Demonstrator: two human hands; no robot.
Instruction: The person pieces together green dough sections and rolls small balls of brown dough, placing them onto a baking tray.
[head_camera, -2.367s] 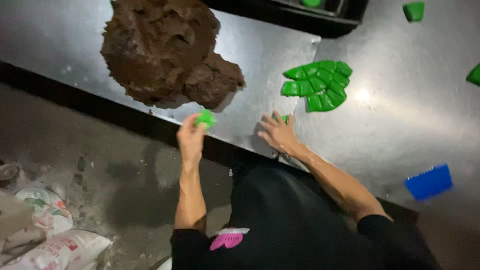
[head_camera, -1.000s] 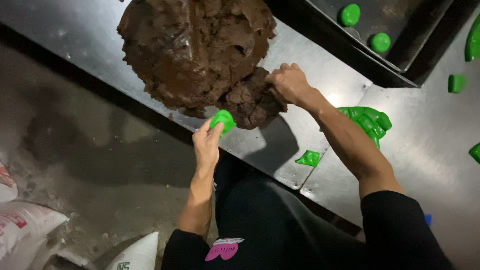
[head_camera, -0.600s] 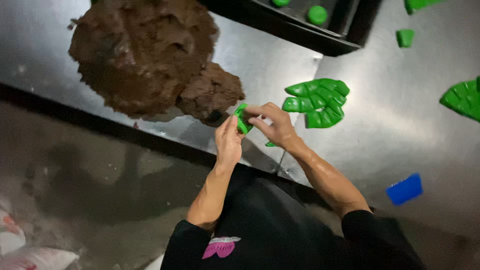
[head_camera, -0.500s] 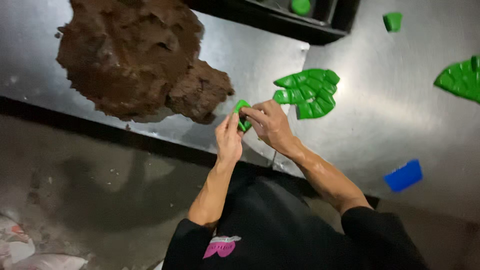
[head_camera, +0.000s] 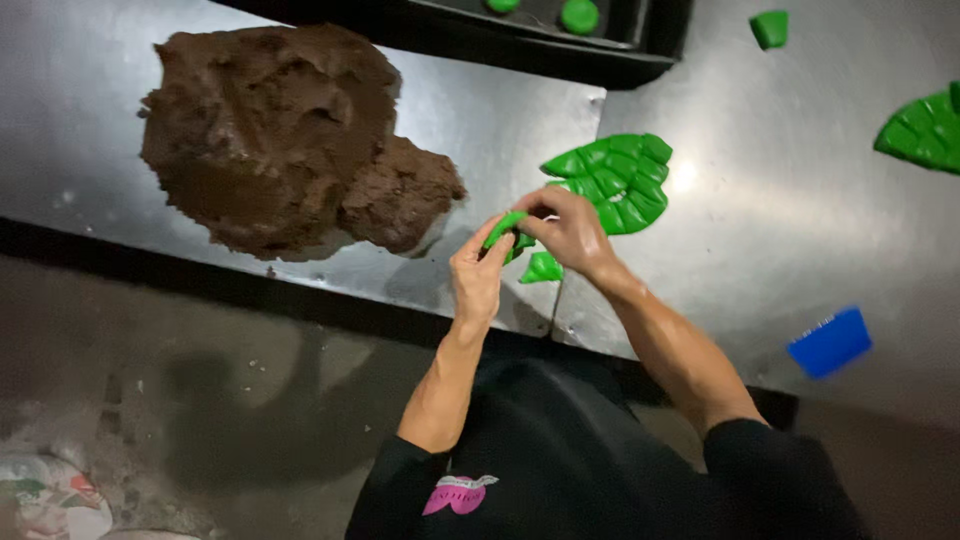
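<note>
At far left on the steel bench (head_camera: 90, 120) sits a big mound of brown dough (head_camera: 290, 140). Just right of it, above the bench's near edge, your left hand (head_camera: 478, 275) and right hand (head_camera: 570, 232) meet, fingers pinched on one small green mould (head_camera: 505, 232). It lies between both hands, tilted, its long axis rising to the right. A spare green piece (head_camera: 541, 268) lies just below; a leaf-shaped green stack (head_camera: 615, 175) beyond; a blue scraper (head_camera: 828, 342) far right.

I see my own bare forearms, black sleeves (head_camera: 760, 450) pushed up near the elbows, and a black top (head_camera: 560, 450) with a small pink-and-white logo (head_camera: 458, 494).
</note>
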